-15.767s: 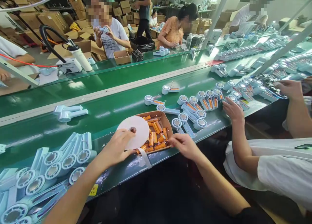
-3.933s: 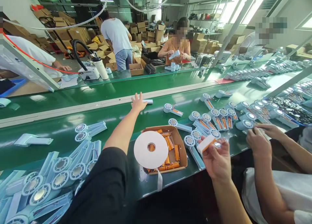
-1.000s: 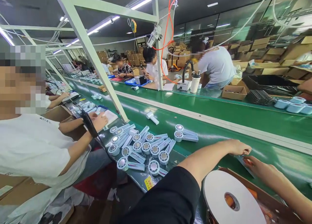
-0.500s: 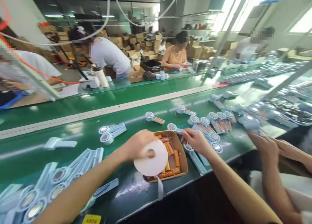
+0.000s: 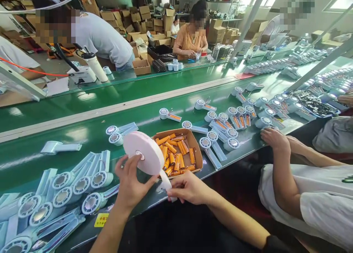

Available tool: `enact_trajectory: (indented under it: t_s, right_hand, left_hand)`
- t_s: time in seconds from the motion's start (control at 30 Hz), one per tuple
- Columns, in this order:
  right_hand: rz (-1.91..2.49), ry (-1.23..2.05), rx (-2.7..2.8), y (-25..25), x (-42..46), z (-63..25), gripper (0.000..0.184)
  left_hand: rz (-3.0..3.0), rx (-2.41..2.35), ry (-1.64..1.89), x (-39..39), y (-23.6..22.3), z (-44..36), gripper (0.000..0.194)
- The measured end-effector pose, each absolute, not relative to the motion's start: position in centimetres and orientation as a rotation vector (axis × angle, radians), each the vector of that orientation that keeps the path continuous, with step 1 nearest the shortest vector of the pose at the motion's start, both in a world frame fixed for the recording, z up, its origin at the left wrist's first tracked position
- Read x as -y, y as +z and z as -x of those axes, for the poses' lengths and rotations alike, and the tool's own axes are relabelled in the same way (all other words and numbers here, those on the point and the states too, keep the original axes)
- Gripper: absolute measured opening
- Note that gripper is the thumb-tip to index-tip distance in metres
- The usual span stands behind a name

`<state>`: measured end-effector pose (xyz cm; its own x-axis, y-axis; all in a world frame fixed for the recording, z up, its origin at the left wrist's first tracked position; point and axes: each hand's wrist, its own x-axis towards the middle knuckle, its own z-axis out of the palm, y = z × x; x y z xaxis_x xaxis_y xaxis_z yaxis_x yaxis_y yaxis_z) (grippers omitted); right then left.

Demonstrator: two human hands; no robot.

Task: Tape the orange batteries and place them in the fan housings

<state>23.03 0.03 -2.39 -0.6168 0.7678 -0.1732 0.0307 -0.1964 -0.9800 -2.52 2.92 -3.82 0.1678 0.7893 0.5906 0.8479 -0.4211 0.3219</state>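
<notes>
My left hand (image 5: pixel 134 187) grips a roll of white tape (image 5: pixel 150 152), its fingers at the hole in the middle and the thumb below the rim. A tape strip (image 5: pixel 165 181) hangs off the roll, and my right hand (image 5: pixel 190 188) pinches its free end near the table edge. Right behind the roll stands a shallow cardboard box (image 5: pixel 199 154) holding many orange-wrapped cylindrical batteries (image 5: pixel 172 146). To the left of my left hand lie several light-blue fan housings (image 5: pixel 82 185) with round grilles and long open handles.
More fan housings (image 5: pixel 212 144) lie right of the box, some with orange batteries in the handles. A green conveyor (image 5: pixel 91 117) runs across. A co-worker's hand (image 5: pixel 275 137) rests on the table at right. Other people sit or stand beyond the belt. A yellow label (image 5: pixel 101 220) is at front left.
The tape roll has tilted up and moved left, with my left hand now below it. My right hand has come from the housings right of the box to the strip's end. The view has shifted.
</notes>
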Motion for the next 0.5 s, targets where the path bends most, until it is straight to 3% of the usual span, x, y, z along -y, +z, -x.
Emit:
enact_trajectory:
  t_s: [0.17,0.27,0.37,0.5]
  right_hand:
    - [0.625,1.756,2.308,-0.2,-1.4,-24.4,0.032]
    - [0.896,1.185,2.420,0.0,-6.2,-24.3,0.025]
    - [1.164,0.671,2.335,-0.6,-12.5,-22.7,0.035]
    - [1.254,0.708,2.419,-1.6,-17.5,-21.1,0.032]
  left_hand:
    - [2.146,1.724,-1.201,-2.6,-5.0,4.4,0.059]
    - [2.132,1.763,-1.198,-2.7,-5.5,4.5,0.059]
    - [2.164,1.739,-1.137,-2.7,-5.5,3.6,0.063]
    - [2.211,1.643,-1.108,-2.5,-5.4,2.8,0.065]
